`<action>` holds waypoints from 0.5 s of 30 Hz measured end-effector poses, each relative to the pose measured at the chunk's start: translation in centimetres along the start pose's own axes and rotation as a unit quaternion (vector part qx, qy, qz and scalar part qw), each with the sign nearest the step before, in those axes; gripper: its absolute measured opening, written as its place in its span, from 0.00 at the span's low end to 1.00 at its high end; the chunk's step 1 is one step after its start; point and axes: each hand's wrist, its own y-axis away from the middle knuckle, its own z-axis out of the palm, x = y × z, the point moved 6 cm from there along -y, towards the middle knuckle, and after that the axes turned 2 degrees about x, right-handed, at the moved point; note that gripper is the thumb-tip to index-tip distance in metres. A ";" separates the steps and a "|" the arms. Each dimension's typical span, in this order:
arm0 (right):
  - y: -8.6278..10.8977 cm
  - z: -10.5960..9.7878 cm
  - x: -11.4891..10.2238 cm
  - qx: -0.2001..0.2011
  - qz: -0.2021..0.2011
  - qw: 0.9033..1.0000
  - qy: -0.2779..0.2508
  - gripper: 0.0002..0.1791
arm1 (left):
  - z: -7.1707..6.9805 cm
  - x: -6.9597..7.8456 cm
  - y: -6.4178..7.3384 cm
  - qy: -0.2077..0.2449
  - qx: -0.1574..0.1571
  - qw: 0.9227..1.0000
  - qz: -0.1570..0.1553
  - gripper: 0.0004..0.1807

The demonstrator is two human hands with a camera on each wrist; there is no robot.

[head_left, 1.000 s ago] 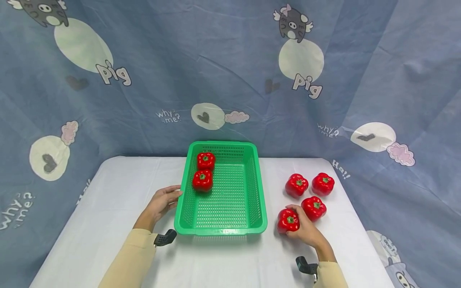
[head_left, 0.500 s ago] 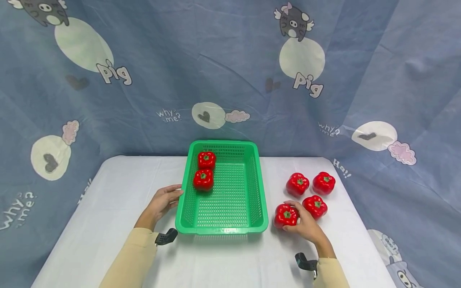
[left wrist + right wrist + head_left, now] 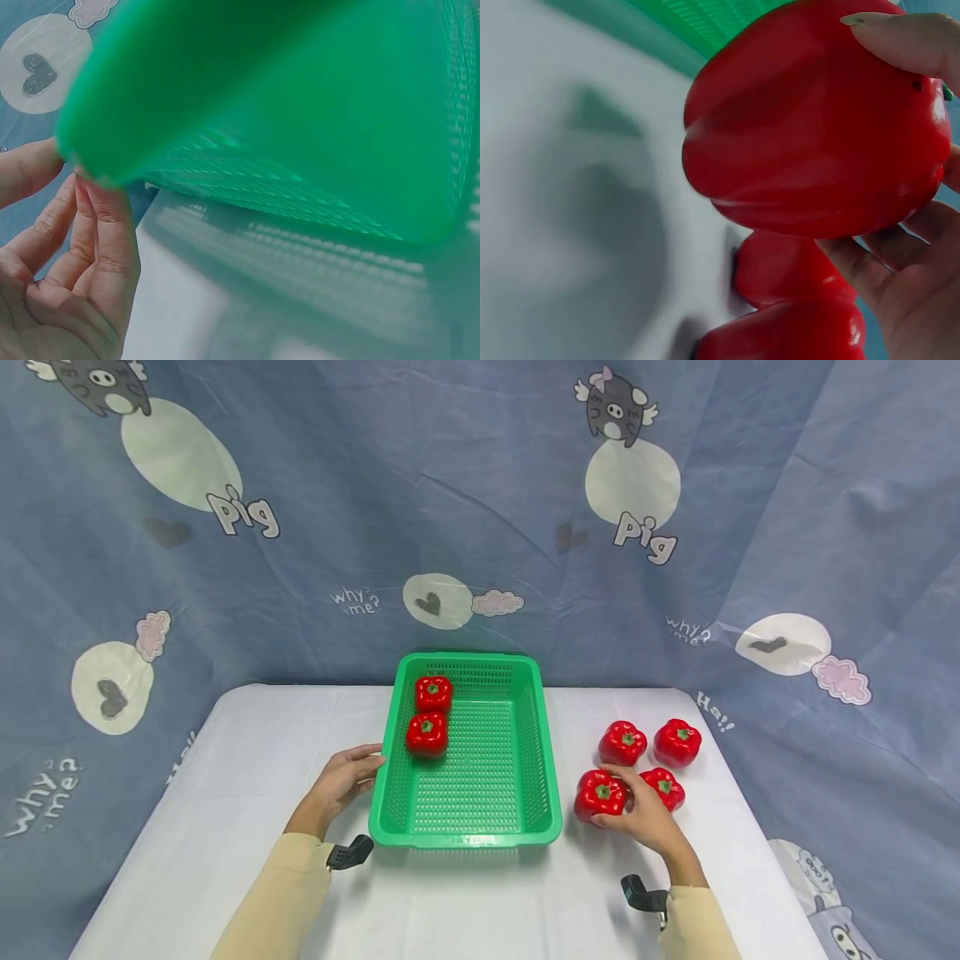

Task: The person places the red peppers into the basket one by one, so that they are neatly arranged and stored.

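My right hand (image 3: 647, 810) grips a red bell pepper (image 3: 599, 797) between thumb and fingers. In the right wrist view this bell pepper (image 3: 810, 127) fills the upper middle, with the thumb over one side and the fingers beneath. Its underside shows above the white table there. My left hand (image 3: 347, 783) pinches the left rim of a green plastic basket (image 3: 465, 841); in the left wrist view the thumb and fingertips meet at the rim's edge. Two more bell peppers (image 3: 427, 735) sit inside the basket, along its left wall.
Three other bell peppers stand on the white table (image 3: 480, 910) at the right: a rear left one (image 3: 622, 743), a rear right one (image 3: 677, 743) and a nearer one (image 3: 663, 788) partly behind the right hand. A blue printed cloth (image 3: 495, 510) hangs behind the table.
The right hand has raised the bell pepper and moved it a little away from the person, first leftward, then slightly back. The left hand stays at the basket rim.
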 end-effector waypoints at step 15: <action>-1.4 -1.4 -1.6 0.030 -0.054 0.998 0.003 0.41 | 0.0 0.0 0.0 0.006 -0.008 1.000 0.001 0.29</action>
